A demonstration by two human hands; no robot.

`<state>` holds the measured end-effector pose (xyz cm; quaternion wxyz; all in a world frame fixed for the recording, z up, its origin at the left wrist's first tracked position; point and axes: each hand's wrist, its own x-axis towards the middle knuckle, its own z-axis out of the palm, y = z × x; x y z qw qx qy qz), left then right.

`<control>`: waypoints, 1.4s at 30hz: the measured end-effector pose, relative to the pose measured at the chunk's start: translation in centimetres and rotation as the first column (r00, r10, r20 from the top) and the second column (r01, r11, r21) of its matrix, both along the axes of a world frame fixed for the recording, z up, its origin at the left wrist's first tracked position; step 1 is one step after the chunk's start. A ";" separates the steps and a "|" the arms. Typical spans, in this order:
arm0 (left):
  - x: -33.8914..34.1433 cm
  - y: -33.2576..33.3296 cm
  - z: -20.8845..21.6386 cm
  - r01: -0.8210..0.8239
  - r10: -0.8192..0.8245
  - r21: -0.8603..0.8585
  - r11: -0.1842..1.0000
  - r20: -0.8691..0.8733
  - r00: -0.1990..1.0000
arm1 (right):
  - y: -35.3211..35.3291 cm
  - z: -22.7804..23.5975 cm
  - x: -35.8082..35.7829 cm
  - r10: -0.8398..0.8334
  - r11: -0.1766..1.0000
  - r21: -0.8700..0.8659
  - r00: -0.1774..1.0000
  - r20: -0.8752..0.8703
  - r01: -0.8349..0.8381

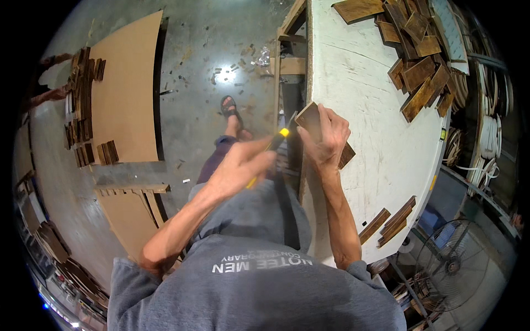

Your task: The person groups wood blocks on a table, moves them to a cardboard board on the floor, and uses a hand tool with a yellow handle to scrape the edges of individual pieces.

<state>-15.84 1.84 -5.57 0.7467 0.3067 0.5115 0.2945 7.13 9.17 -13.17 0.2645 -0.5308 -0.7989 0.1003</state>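
My left hand (240,165), blurred by motion, is closed around a hand tool (280,139) with a black and yellow handle. Its narrow tip points up toward the end of a brown wooden piece; blur hides what kind of blade it is. My right hand (329,135) grips that wooden piece (310,120), thumb on the near side and fingers over the top, at the left edge of the white worktable (381,149). Another brown wooden piece (346,155) lies partly hidden beneath my right wrist.
A heap of brown wooden pieces (419,60) covers the table's far right. Several narrow strips (395,223) lie near its front edge. Left, a brown board (130,94) bears stacked wood (81,105), beside another person's arms (52,96). A fan (452,267) stands lower right.
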 end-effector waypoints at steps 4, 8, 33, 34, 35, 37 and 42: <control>0.4 0.4 -0.3 0.037 -0.036 0.019 0.999 -0.022 0.999 | 0.1 0.0 0.1 0.023 0.999 -0.024 1.000 -0.011 -0.023; 0.5 0.9 0.4 0.052 -0.052 -0.003 0.999 -0.042 0.998 | 0.1 -0.2 0.4 0.033 0.999 -0.024 0.999 -0.028 -0.034; 2.2 -5.4 -16.9 -0.095 0.047 -0.551 0.829 -0.101 0.994 | 0.0 0.6 -0.5 0.032 0.998 -0.049 0.999 -0.028 -0.034; 2.2 -4.9 -16.3 -0.125 0.084 -0.533 0.837 -0.102 0.991 | 0.0 0.3 -0.5 0.046 0.998 -0.029 0.998 -0.039 -0.048; 2.2 -4.1 -15.6 -0.161 0.134 -0.458 0.874 -0.091 0.987 | -0.2 0.3 -0.1 0.031 0.999 -0.042 0.999 -0.031 -0.032; 0.7 -2.0 -14.1 -0.236 0.232 -0.300 0.924 -0.050 0.971 | -0.4 0.2 0.1 -0.005 0.998 -0.065 1.000 -0.012 0.004; -3.6 0.1 -10.4 -0.383 0.386 -0.310 0.870 -0.056 0.921 | 0.1 1.9 1.8 -0.100 0.987 -0.121 0.994 0.035 0.104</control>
